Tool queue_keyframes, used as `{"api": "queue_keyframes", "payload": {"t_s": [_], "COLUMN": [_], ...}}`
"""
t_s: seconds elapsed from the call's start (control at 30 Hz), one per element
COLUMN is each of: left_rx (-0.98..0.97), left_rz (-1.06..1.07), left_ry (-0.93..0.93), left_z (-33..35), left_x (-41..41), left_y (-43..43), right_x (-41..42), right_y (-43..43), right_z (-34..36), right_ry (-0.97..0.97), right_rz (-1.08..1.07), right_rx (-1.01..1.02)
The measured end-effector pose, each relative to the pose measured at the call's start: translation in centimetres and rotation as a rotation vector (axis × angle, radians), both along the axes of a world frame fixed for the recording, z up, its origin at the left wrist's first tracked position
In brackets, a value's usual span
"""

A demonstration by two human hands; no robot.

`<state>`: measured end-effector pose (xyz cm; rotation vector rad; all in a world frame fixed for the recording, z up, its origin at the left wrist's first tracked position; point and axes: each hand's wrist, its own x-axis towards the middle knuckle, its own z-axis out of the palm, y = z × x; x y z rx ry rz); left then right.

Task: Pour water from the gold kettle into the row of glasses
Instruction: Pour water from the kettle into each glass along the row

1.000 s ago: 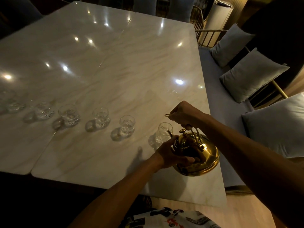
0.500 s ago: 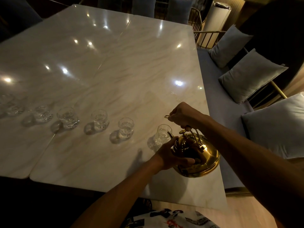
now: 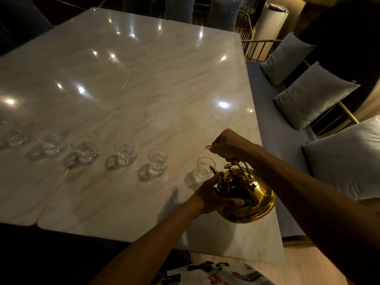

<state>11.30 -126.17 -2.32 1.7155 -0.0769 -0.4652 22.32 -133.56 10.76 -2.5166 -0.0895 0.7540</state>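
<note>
A round, polished gold metal kettle (image 3: 249,199) is held tilted above the near right corner of a pale, glossy marble-patterned table (image 3: 144,83), its thin curved spout (image 3: 213,169) pointing at the clear glass (image 3: 204,168) nearest to it, with the spout tip at that glass's rim. The right hand (image 3: 228,144) is closed in a fist around the top of the kettle's arched gold handle (image 3: 241,168), above the lid knob (image 3: 228,166). The left hand (image 3: 216,192) cups the kettle's body from the side facing the person, fingers (image 3: 236,202) wrapped across the belly and thumb up near the base of the spout. No stream of water can be made out at the spout in this dim light. Away from the kettle, beyond the glass at the spout, a row of clear patterned drinking glasses (image 3: 125,151) runs along the table, each casting a dark shadow toward the person; the next one out (image 3: 157,161) stands a gap apart, and the farthest ones blur at the edge of view. Whether any holds water cannot be told. On the far side of the kettle from the row, off the table's edge, a grey upholstered bench (image 3: 273,132) with a gold metal frame carries three grey cushions (image 3: 314,95). Below the kettle, at the bottom of the view, part of a white printed garment (image 3: 216,273) shows.
</note>
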Motion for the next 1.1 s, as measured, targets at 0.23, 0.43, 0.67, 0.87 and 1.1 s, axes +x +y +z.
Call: {"api": "queue_keyframes", "payload": {"t_s": [0.23,0.43,0.67,0.87,1.1], "left_rx": [-0.012,-0.010,-0.012,-0.007,0.001], "left_rz": [-0.003,-0.027,-0.008,-0.025,-0.033], "left_ry": [0.008,0.002,-0.029,-0.009,-0.006], "left_z": [0.0,0.0,0.3,0.3,1.1], "left_x": [0.1,0.3,0.2,0.1,-0.3], "left_y": [0.0,0.0,0.0,-0.1,-0.1], "right_x": [0.0,0.0,-0.2,-0.5,-0.7], "right_y": [0.1,0.1,0.1,0.0,-0.4], "right_z": [0.1,0.2,0.4,0.7,0.5], "right_ry": [0.000,0.001,-0.003,-0.010,-0.031], "right_rz": [-0.005,-0.006,-0.001,-0.001,0.001], "right_rx": [-0.004,-0.008,0.000,-0.016,-0.017]}}
